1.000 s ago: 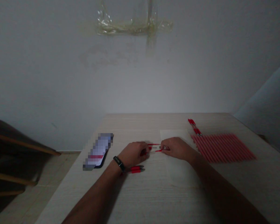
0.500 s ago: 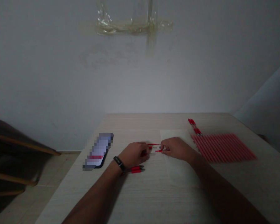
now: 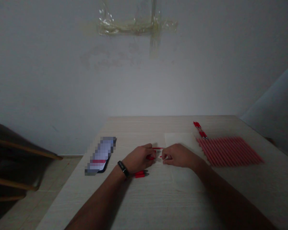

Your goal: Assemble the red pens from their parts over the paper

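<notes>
My left hand [image 3: 140, 158], with a dark band on its wrist, is closed around a red pen part [image 3: 150, 157]. Facing it, my right hand [image 3: 179, 155] has its fingers curled and pressed together at the other end of the slim red and clear pen pieces [image 3: 159, 152]. Only a short stretch of these shows in the gap, with small dark print. The fingers hide the rest. Beneath my left wrist lie red pens [image 3: 141, 174] with dark tips, partly covered by the arm.
A phone [image 3: 102, 155] with a blurred screen lies at the left of the table [image 3: 148, 204]. To the right is a row of many slim red sticks [image 3: 230, 151], with small red pieces [image 3: 200, 130] behind it. A pale sheet [image 3: 180, 137] lies under my right hand.
My right hand has shifted slightly left, narrowing the gap between the hands. Its fingers are curled in more, and less of the red pieces shows.
</notes>
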`<action>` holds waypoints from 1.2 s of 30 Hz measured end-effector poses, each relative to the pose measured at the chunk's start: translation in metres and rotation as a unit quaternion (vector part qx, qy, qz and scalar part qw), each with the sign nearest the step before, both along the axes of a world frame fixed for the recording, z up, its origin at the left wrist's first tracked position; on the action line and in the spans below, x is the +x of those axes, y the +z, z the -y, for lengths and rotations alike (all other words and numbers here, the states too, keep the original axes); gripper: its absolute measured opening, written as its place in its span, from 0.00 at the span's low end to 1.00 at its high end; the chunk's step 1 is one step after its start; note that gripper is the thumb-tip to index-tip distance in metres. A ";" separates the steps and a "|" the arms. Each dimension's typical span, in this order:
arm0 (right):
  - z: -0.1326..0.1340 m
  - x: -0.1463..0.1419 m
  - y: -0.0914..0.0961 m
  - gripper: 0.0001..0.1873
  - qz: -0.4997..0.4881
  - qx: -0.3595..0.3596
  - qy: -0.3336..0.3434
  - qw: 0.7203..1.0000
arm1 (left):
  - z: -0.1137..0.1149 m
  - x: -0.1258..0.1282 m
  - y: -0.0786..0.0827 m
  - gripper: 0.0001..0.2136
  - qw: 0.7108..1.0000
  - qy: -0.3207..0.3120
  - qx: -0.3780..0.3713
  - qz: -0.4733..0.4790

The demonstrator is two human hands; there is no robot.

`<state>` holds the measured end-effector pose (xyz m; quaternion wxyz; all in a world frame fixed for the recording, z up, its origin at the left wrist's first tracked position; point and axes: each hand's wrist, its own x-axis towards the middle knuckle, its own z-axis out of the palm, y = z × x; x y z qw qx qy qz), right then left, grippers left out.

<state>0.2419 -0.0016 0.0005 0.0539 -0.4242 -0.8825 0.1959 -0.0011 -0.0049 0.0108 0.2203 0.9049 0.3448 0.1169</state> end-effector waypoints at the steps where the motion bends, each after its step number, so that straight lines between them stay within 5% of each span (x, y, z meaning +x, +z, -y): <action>1: 0.001 -0.001 0.000 0.10 -0.001 -0.005 0.004 1.000 | 0.000 0.001 0.000 0.04 1.000 -0.005 0.001 0.005; 17: 0.001 -0.002 -0.002 0.07 0.002 0.017 0.024 1.000 | 0.001 0.000 0.000 0.03 1.000 -0.004 0.006 -0.013; 25: -0.002 0.005 0.006 0.06 -0.011 0.039 -0.030 0.999 | 0.001 -0.005 0.004 0.03 0.999 0.009 -0.013 -0.043; 36: 0.004 -0.030 -0.004 0.09 0.025 0.107 0.016 0.994 | -0.002 -0.012 0.008 0.03 0.997 0.036 -0.012 -0.070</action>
